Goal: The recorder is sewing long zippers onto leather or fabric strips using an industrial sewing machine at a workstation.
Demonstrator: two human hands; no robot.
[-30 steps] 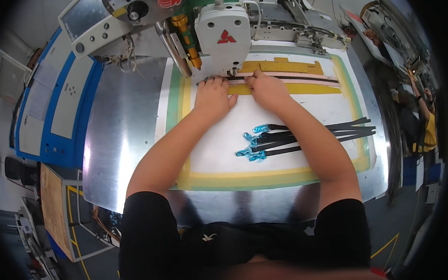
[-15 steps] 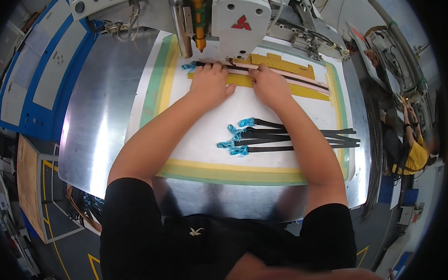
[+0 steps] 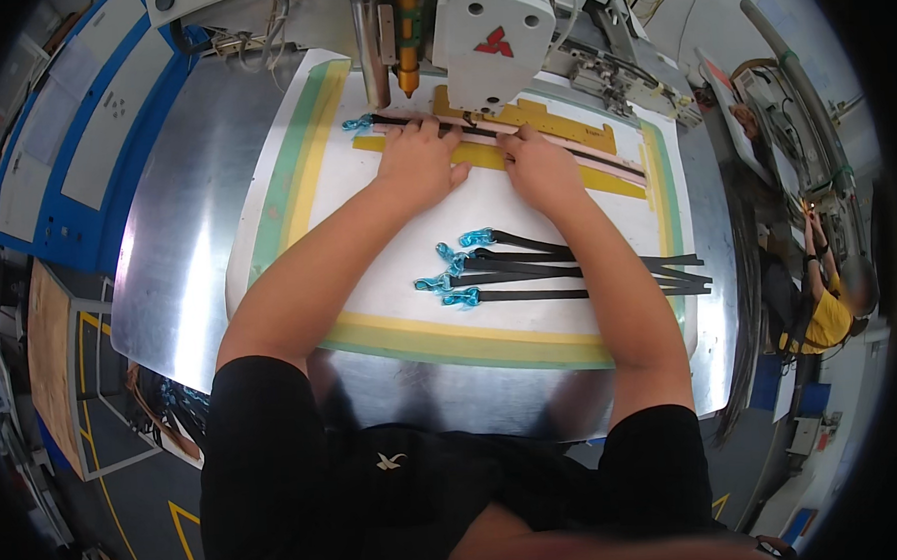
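A black strap (image 3: 595, 159), its left end wrapped in crinkled blue plastic (image 3: 358, 124), lies lengthwise in a pale pink and mustard-yellow template (image 3: 483, 156) below the machine head. On the strap's left part, my left hand (image 3: 419, 166) rests palm down, fingers laid over it and thumb spread toward me. To its right, my right hand (image 3: 539, 166) has its fingers bent and pressed together on the strap; their tips are partly hidden. Nearer me, several loose black straps (image 3: 529, 295) with blue-wrapped ends lie on the white sheet (image 3: 367, 253), partly behind my right forearm.
Just beyond my hands hang a white machine head (image 3: 498, 48) and a brass-coloured pointed tool (image 3: 408, 72). Green and yellow tape borders the sheet on a metal table (image 3: 181, 222). A blue cabinet (image 3: 71, 126) stands left; a person in yellow (image 3: 829, 321) is far right.
The sheet, template and straps have shifted slightly left relative to the machine head. My hands stay in nearly the same place, now a little farther from the strap's blue-wrapped end.
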